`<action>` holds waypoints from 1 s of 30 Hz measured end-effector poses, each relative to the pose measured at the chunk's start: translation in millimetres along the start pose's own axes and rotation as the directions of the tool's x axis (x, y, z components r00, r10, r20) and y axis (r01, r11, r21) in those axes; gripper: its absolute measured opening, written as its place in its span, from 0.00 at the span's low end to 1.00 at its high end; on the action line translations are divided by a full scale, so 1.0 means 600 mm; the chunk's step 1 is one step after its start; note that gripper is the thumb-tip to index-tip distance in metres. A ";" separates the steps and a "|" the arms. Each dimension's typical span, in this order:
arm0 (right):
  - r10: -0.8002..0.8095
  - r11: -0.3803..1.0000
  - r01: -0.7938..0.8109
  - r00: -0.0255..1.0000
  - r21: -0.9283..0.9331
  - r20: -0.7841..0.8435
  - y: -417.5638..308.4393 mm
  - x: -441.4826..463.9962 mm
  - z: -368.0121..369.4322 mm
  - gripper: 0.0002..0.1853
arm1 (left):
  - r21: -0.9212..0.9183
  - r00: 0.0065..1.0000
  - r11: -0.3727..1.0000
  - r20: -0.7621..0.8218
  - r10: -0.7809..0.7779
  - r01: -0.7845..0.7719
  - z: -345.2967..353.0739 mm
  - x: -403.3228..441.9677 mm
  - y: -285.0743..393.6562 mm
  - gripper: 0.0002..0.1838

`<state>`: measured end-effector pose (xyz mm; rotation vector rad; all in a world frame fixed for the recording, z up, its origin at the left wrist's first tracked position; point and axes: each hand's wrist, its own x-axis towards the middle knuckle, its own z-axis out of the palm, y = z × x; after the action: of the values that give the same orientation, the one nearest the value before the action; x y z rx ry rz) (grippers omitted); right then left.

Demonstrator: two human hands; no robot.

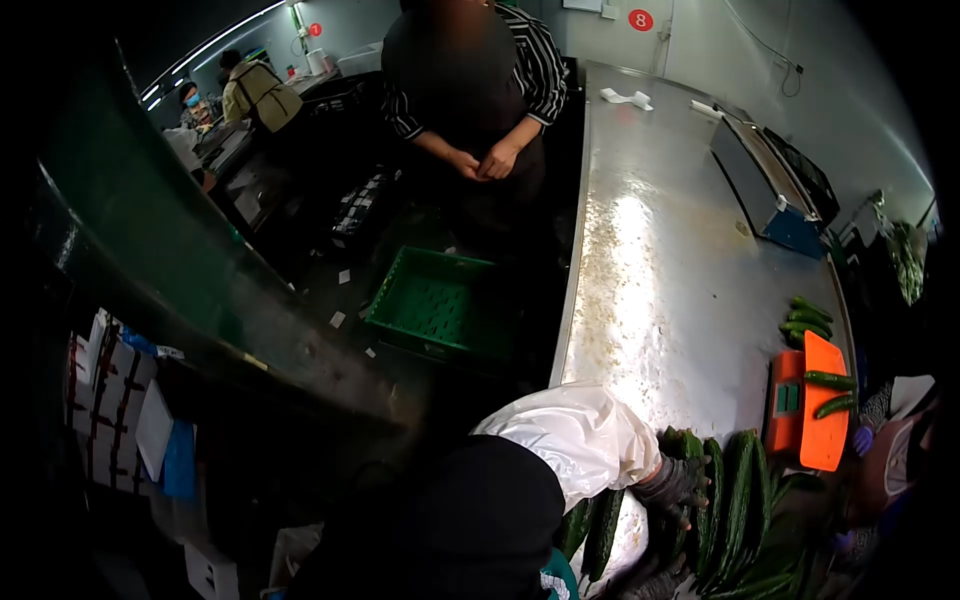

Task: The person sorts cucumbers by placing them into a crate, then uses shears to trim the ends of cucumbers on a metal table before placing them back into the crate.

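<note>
My left hand (677, 485), in a dark grey glove below a shiny white sleeve cover (570, 435), lies over a row of long dark green cucumbers (738, 490). Its fingers are spread and touch them. Low at the frame's edge, my right hand (655, 584), gloved the same way, is beside the cucumbers; its fingers are dim and partly cut off. Two more cucumbers (602, 535) lie close to my body, below the sleeve. Beyond the row stands an orange scale (823, 430) with cucumbers (830, 380) on its pan.
The steel table (650, 250) runs away from me, with small cucumbers (806, 320) near its right edge and a blue-sided machine (770, 190) further back. A co-worker in stripes (480, 100) stands behind a green crate (435, 300). Another person (890, 450) is at the right.
</note>
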<state>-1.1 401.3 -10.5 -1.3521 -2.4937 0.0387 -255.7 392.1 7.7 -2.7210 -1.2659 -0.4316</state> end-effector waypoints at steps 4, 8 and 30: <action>-0.016 1.000 0.017 0.999 0.018 -0.028 -0.010 0.000 -0.001 0.36 | 0.037 0.994 0.995 -0.058 0.096 -0.094 0.012 0.010 -0.033 0.25; 0.010 1.000 -0.009 0.999 0.022 -0.043 -0.016 0.000 0.000 0.36 | -0.020 0.975 0.981 -0.118 0.190 -0.193 0.034 0.025 -0.062 0.25; 0.116 0.993 -0.116 0.990 0.007 -0.080 -0.002 -0.086 -0.008 0.37 | -0.012 0.956 0.969 0.164 -0.242 0.248 -0.026 0.054 0.028 0.29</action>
<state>25.5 357.7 -18.4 -1.4663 -2.3468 0.0125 -226.6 401.7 32.5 -2.6805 -1.6631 -0.2576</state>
